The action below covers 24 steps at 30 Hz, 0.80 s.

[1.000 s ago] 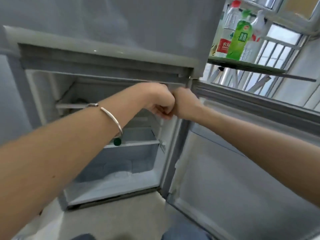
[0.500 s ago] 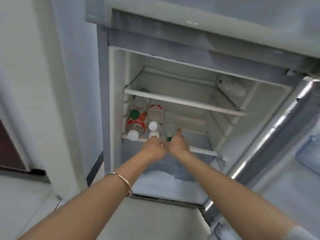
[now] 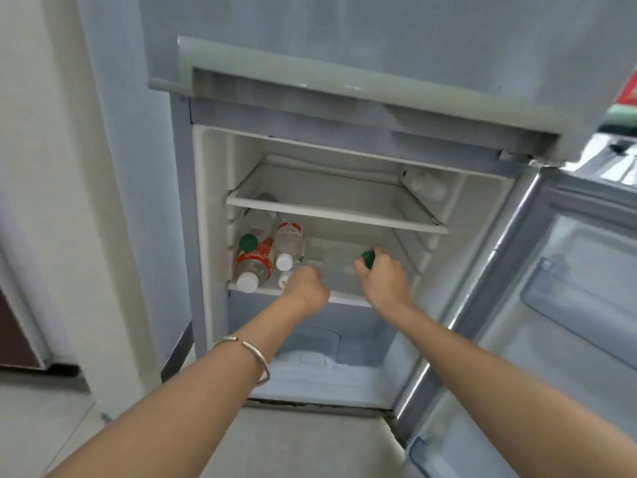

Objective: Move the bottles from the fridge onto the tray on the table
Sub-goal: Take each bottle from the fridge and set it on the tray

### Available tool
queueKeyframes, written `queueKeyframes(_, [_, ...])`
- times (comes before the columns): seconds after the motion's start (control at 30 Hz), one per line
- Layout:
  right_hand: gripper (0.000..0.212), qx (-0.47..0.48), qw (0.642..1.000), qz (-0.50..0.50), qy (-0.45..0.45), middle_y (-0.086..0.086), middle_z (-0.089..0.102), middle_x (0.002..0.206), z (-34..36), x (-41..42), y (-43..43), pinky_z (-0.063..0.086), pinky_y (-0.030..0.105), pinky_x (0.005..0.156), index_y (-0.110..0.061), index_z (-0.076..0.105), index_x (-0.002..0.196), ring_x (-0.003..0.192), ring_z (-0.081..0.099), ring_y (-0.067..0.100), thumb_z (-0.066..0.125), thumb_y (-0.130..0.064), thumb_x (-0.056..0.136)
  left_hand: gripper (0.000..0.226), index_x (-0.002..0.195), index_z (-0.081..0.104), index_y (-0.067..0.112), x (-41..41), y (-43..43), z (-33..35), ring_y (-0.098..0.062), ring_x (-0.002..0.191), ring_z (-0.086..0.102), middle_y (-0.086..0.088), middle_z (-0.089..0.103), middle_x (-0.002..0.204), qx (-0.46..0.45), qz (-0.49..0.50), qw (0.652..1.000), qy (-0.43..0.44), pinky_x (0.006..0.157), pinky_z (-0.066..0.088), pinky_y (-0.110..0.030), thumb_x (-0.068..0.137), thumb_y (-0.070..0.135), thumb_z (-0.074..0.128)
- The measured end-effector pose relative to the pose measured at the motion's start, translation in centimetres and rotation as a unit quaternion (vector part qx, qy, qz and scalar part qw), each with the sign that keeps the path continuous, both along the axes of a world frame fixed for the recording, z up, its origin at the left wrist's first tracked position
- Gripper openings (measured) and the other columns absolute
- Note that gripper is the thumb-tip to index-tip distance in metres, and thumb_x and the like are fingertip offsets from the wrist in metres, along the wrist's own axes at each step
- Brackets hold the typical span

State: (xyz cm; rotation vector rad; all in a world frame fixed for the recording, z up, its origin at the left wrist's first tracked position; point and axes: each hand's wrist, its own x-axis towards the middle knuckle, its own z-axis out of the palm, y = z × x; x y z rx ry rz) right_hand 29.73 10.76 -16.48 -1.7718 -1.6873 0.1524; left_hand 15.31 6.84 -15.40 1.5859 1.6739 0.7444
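Note:
The fridge (image 3: pixel 210 215) has its lower compartment open. Several bottles lie on the left of the middle shelf (image 3: pixel 348 300): a red-labelled bottle (image 3: pixel 253 267) with a white cap, a green-capped one (image 3: pixel 248 241) behind it, and a clear bottle (image 3: pixel 290 240). My left hand (image 3: pixel 307 288) is curled on a small white-capped bottle (image 3: pixel 285 278) at the shelf's front edge. My right hand (image 3: pixel 383 282) grips a clear green-capped bottle (image 3: pixel 368 259) lying on the same shelf. The tray and table are out of view.
The fridge door (image 3: pixel 565 305) stands open on the right, with plastic door bins. An upper shelf (image 3: pixel 331 212) spans the compartment above my hands. A frosty drawer (image 3: pixel 317 353) sits below. A white wall is at the left, and the floor is pale.
My hands, touching in the earlier frames, have spread apart on the middle shelf. The right hand has moved right with the green-capped bottle. The view has come closer to the fridge.

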Motion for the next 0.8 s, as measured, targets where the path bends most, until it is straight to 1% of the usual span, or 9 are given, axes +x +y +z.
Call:
queueKeyframes(0.1, [0.026, 0.058, 0.998, 0.017, -0.012, 0.018, 0.066, 0.093, 4.4, 1.5, -1.8, 0.043, 0.036, 0.064, -0.009, 0.055, 0.105, 0.087, 0.062, 0.037, 0.051, -0.03, 0.091, 0.04, 0.129, 0.05, 0.006, 2.4, -0.5, 2.8, -0.032, 0.115, 0.058, -0.016, 0.059, 0.127, 0.02, -0.028, 0.999, 0.017, 0.088, 0.048, -0.033, 0.089, 0.007, 0.053])
queueKeyframes(0.17, [0.027, 0.073, 0.995, 0.038, -0.047, 0.015, 0.068, 0.094, 7.0, 2.4, -3.0, 0.046, 0.037, 0.068, -0.012, 0.058, 0.106, 0.088, 0.063, 0.035, 0.051, -0.033, 0.091, 0.058, 0.141, 0.037, 0.004, 3.6, -0.7, 4.3, -0.03, 0.123, 0.052, -0.017, 0.051, 0.137, 0.02, -0.067, 0.997, -0.032, 0.091, 0.044, -0.031, 0.087, 0.003, 0.058])
queueKeyframes(0.23, [0.028, 0.082, 0.992, 0.039, -0.091, 0.013, 0.07, 0.093, 9.4, 3.4, -4.4, 0.044, 0.036, 0.066, -0.013, 0.06, 0.104, 0.087, 0.064, 0.035, 0.051, -0.035, 0.09, 0.07, 0.143, 0.032, 0.006, 4.7, -1.2, 6.1, -0.026, 0.125, 0.048, -0.015, 0.047, 0.14, 0.012, -0.133, 0.987, -0.084, 0.09, 0.041, -0.028, 0.082, -0.003, 0.065])
queueKeyframes(0.3, [0.028, 0.082, 0.99, 0.043, -0.102, 0.013, 0.07, 0.089, 11.4, 4.3, -5.9, 0.048, 0.037, 0.068, -0.013, 0.062, 0.102, 0.085, 0.064, 0.036, 0.05, -0.035, 0.089, 0.068, 0.136, 0.042, 0.014, 5.5, -1.5, 7.7, -0.018, 0.115, 0.05, -0.006, 0.053, 0.131, -0.005, -0.212, 0.974, -0.08, 0.084, 0.042, -0.023, 0.077, 0.0, 0.073])
queueKeyframes(0.43, [0.037, 0.091, 0.992, 0.034, -0.075, 0.01, 0.071, 0.094, 14.7, 5.6, -9.3, 0.053, 0.042, 0.079, -0.022, 0.061, 0.118, 0.089, 0.065, 0.034, 0.046, -0.04, 0.089, 0.059, 0.116, 0.061, 0.014, 6.0, -2.4, 10.7, -0.013, 0.091, 0.061, -0.002, 0.062, 0.099, -0.016, -0.284, 0.955, -0.08, 0.082, 0.053, -0.029, 0.063, 0.017, 0.086])
queueKeyframes(0.53, [0.049, 0.101, 0.994, 0.029, -0.041, 0.002, 0.065, 0.099, 18.4, 6.9, -12.9, 0.049, 0.036, 0.079, -0.025, 0.045, 0.139, 0.091, 0.061, 0.028, 0.044, -0.035, 0.091, 0.048, 0.106, 0.066, 0.023, 6.9, -3.0, 14.4, -0.008, 0.082, 0.066, 0.006, 0.069, 0.089, -0.002, -0.349, 0.933, -0.094, 0.077, 0.056, -0.026, 0.063, 0.015, 0.086])
queueKeyframes(0.6, [0.047, 0.09, 0.995, 0.046, 0.009, 0.0, 0.06, 0.108, 20.7, 8.1, -15.5, 0.047, 0.035, 0.079, -0.026, 0.041, 0.141, 0.09, 0.057, 0.02, 0.038, -0.028, 0.094, 0.048, 0.11, 0.065, 0.027, 7.6, -3.7, 17.2, -0.008, 0.084, 0.069, 0.007, 0.073, 0.096, 0.019, -0.377, 0.921, -0.092, 0.076, 0.054, -0.025, 0.068, 0.018, 0.084])
queueKeyframes(0.7, [0.049, 0.057, 0.994, 0.029, 0.084, 0.004, 0.058, 0.104, 22.6, 10.1, -17.4, 0.053, 0.039, 0.073, -0.029, 0.031, 0.144, 0.082, 0.059, 0.019, 0.036, -0.03, 0.094, 0.066, 0.126, 0.057, 0.027, 9.4, -4.7, 20.9, -0.014, 0.102, 0.07, 0.004, 0.071, 0.114, 0.054, -0.386, 0.916, -0.09, 0.093, 0.055, -0.037, 0.066, 0.028, 0.085])
queueKeyframes(0.8, [0.026, -0.003, 0.989, 0.01, 0.147, 0.008, 0.06, 0.09, 23.7, 11.6, -17.7, 0.052, 0.036, 0.062, -0.02, 0.045, 0.12, 0.068, 0.059, 0.02, 0.037, -0.022, 0.095, 0.067, 0.126, 0.051, 0.022, 11.4, -5.9, 24.0, -0.016, 0.098, 0.069, -0.001, 0.066, 0.114, 0.091, -0.378, 0.915, -0.106, 0.077, 0.059, -0.028, 0.068, 0.03, 0.084])
